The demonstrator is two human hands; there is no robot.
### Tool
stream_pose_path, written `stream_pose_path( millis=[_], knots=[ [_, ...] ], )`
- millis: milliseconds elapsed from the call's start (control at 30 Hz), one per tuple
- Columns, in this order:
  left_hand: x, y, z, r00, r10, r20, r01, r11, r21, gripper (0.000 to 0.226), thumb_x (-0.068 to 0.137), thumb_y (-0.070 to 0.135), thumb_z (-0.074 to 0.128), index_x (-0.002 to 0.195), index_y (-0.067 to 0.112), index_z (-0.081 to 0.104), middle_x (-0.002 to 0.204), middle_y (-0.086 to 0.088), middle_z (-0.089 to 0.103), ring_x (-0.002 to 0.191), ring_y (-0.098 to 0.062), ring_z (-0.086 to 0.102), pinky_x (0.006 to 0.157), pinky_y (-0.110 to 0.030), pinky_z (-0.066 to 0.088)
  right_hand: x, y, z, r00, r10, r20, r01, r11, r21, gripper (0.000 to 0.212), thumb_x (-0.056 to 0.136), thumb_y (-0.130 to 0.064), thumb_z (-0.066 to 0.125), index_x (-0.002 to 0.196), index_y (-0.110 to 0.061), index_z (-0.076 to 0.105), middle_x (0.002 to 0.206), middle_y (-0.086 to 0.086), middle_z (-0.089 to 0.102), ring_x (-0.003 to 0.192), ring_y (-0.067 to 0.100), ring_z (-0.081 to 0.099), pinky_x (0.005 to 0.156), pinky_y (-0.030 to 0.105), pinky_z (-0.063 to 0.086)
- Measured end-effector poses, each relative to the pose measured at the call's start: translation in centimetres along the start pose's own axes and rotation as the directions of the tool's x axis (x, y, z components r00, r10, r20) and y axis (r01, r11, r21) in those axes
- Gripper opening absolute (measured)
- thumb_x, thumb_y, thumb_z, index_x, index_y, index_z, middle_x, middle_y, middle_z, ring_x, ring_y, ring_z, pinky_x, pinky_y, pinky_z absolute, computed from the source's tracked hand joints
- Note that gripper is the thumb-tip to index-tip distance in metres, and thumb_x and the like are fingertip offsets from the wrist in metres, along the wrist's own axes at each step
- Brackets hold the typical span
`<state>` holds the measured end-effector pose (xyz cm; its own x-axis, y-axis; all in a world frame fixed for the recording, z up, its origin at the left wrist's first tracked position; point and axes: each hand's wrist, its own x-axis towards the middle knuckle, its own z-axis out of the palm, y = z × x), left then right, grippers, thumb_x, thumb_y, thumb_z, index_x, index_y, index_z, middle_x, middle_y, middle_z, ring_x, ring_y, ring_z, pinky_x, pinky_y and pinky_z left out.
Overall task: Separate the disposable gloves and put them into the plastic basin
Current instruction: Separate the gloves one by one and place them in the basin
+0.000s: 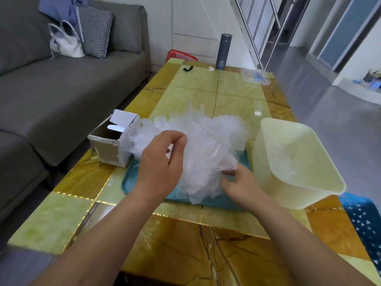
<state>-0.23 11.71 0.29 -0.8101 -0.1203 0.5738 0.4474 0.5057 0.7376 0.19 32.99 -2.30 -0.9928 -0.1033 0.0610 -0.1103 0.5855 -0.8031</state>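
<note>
My left hand [162,162] and right hand [240,183] both pinch the glove pile [206,137]; the plastic basin [265,157] sits at its 3 o'clock.

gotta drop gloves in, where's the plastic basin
The plastic basin stands at the right of the head view, on the table beside the glove pile.

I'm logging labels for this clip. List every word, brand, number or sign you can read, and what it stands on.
No text can be read.
Flask: pale logo with a line of print beneath, too small to read.
Box: dark print on its torn flap, too blurred to read.
Basin, tray, gloves: no print seen.
</note>
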Motion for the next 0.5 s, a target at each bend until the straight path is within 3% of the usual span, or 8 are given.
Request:
stream_pose_path(
  millis=[67,100,200,267,367,467,500],
  knots=[
    [-0.3,1.1,0.0,0.973,-0.218,0.073,0.229,0.947,-0.224,0.013,0.106,0.020,0.058,0.098,0.017,0.069,0.084,0.011,0.070,0.078,-0.005,0.063,0.072,-0.019,0.050,-0.2,-0.5,-0.7,0.983,-0.115,-0.140,0.106,0.992,-0.068,0.034,0.088,-0.008,0.069,0.116,-0.026,0.065,0.106,-0.013,0.059,0.098,0.001,0.057,0.079,-0.001,0.039],
    [-0.4,1.3,0.0,0.952,-0.287,0.103,0.305,0.907,-0.292,0.014,0.105,0.022,0.058,0.097,0.018,0.069,0.080,0.010,0.069,0.074,-0.005,0.062,0.072,-0.023,0.053,-0.4,-0.9,-1.1,0.977,-0.123,-0.174,0.115,0.992,-0.053,0.047,0.085,-0.013,0.077,0.126,-0.029,0.060,0.113,-0.013,0.053,0.100,-0.003,0.054,0.082,-0.003,0.037],
    [-0.3,1.4,-0.2,0.864,-0.420,0.276,0.502,0.762,-0.409,0.015,0.102,0.027,0.065,0.096,0.019,0.075,0.080,-0.003,0.070,0.072,-0.016,0.062,0.073,-0.043,0.061,-1.1,-2.6,-2.6,0.974,-0.198,-0.113,0.200,0.980,0.013,0.100,0.071,-0.031,0.093,0.149,-0.045,0.032,0.136,-0.013,0.036,0.122,-0.011,0.043,0.097,0.001,0.038],
    [-0.6,1.6,-0.2,0.803,-0.447,0.395,0.592,0.679,-0.434,0.013,0.100,0.025,0.068,0.095,0.017,0.077,0.088,-0.017,0.073,0.069,-0.022,0.063,0.066,-0.037,0.055,-1.6,-3.8,-3.0,0.960,-0.278,-0.017,0.278,0.960,0.039,0.106,0.070,-0.034,0.093,0.151,-0.051,0.028,0.148,-0.017,0.030,0.139,-0.009,0.034,0.110,0.007,0.033],
    [-1.1,1.3,0.2,0.788,-0.459,0.410,0.607,0.689,-0.397,0.011,0.099,0.025,0.071,0.093,0.020,0.078,0.095,-0.026,0.074,0.074,-0.029,0.064,0.071,-0.044,0.052,-2.0,-4.1,-2.3,0.960,-0.280,0.001,0.280,0.958,0.065,0.073,0.082,-0.024,0.087,0.143,-0.042,0.051,0.145,-0.020,0.048,0.138,0.002,0.047,0.112,0.027,0.043],
    [-1.5,0.9,0.8,0.767,-0.500,0.403,0.624,0.727,-0.285,0.009,0.099,0.028,0.069,0.095,0.026,0.077,0.095,-0.016,0.076,0.079,-0.025,0.067,0.066,-0.035,0.055,-2.2,-3.9,-0.8,0.992,-0.124,-0.031,0.127,0.988,0.084,0.010,0.089,-0.016,0.072,0.094,-0.024,0.076,0.094,-0.017,0.072,0.089,0.000,0.066,0.079,0.030,0.056],
    [-1.6,0.9,1.0,0.756,-0.518,0.400,0.633,0.734,-0.246,0.009,0.100,0.030,0.068,0.098,0.027,0.076,0.095,-0.008,0.077,0.084,-0.020,0.071,0.065,-0.027,0.056,-2.2,-3.7,-0.5,0.995,-0.092,-0.032,0.094,0.992,0.080,0.017,0.090,-0.012,0.067,0.073,-0.015,0.070,0.071,-0.011,0.065,0.067,0.004,0.060,0.064,0.031,0.051]
  ],
)
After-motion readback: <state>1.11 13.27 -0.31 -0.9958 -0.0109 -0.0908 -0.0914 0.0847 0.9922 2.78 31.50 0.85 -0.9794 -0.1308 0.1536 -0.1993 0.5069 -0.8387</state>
